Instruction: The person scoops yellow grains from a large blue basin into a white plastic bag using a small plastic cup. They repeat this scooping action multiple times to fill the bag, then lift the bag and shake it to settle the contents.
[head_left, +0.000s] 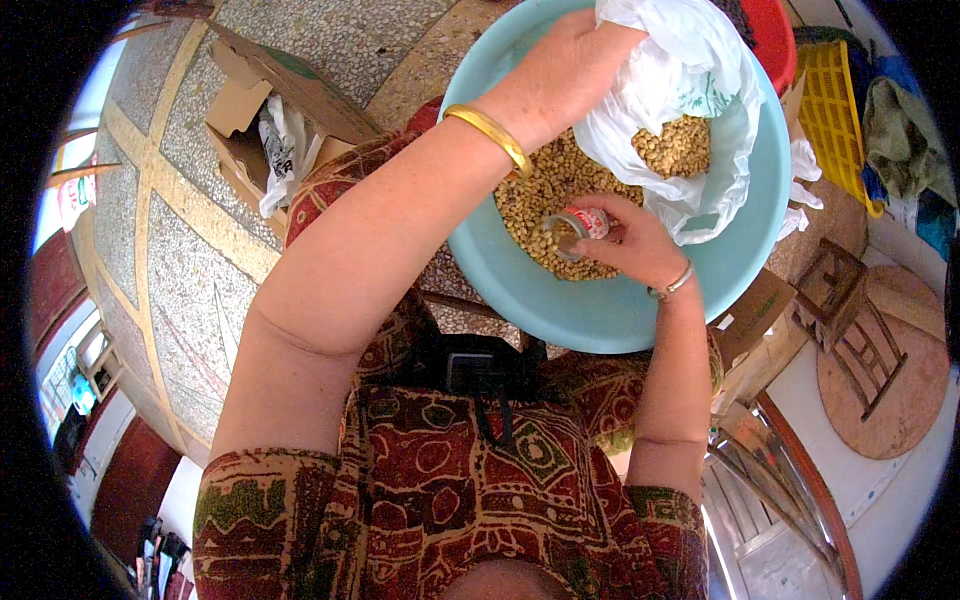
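A large light-blue plastic basin holds many small yellow-brown beans or kernels. My left hand, below a gold bangle, grips the upper edge of a white plastic bag, its fingers partly hidden by the film. More of the kernels lie in the bag's mouth, and the bag rests inside the basin on the right. Low over the loose kernels, my right hand is closed around a small clear cup or jar with a red label, tilted with its rim towards the lower left.
An open cardboard box with plastic bags inside stands on the stone-chip floor to the left. Beyond the basin is a red basin with dark contents. A yellow plastic crate, a small wooden chair and a round wooden board are at the right.
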